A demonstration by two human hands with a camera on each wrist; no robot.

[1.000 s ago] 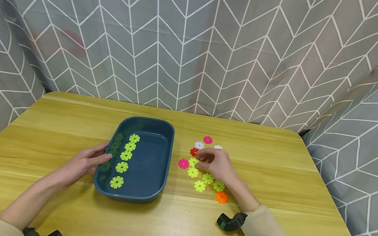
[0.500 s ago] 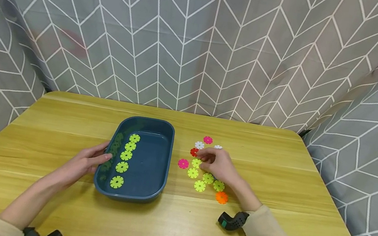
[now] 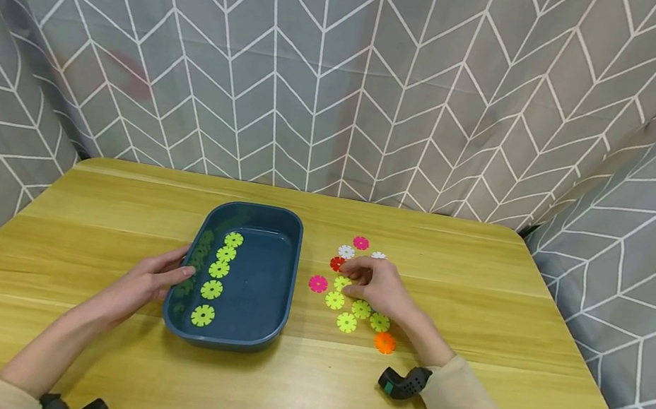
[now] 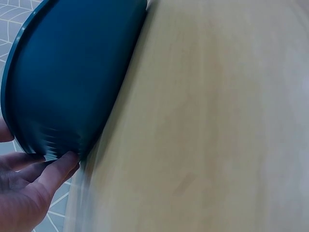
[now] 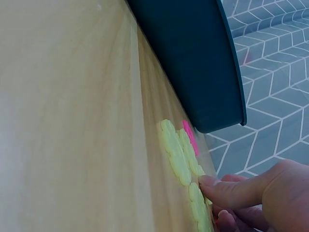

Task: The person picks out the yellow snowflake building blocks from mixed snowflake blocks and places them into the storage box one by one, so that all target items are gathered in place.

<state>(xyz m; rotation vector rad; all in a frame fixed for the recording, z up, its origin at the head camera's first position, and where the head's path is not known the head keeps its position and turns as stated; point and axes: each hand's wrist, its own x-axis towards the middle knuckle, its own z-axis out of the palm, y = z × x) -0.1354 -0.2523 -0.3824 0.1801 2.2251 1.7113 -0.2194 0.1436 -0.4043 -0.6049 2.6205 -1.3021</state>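
A dark blue plastic tub [image 3: 252,293] stands on the table, a row of several yellow-green interlocking discs [image 3: 211,289] along the left of its floor. My left hand [image 3: 152,277] grips the tub's left side, thumb over the rim and fingers against the outer wall; the left wrist view shows the fingers [image 4: 58,169] at the ridged end. Right of the tub, my right hand [image 3: 378,287] has thumb and index finger at opposite edges of a yellow-green interlocking disc [image 3: 342,283], pinching it low over the table. In the right wrist view the thumb [image 5: 212,186] covers part of the discs.
Around my right hand lie several more discs: yellow-green [image 3: 346,322], orange [image 3: 385,343], magenta [image 3: 318,284], red [image 3: 336,263] and white [image 3: 346,252]. A grey patterned curtain [image 3: 345,93] hangs behind the wooden table [image 3: 283,405] and at both sides.
The yellow-green disc at my right fingertips has slid slightly to the right along with the thumb. My left hand and the tub have stayed put.
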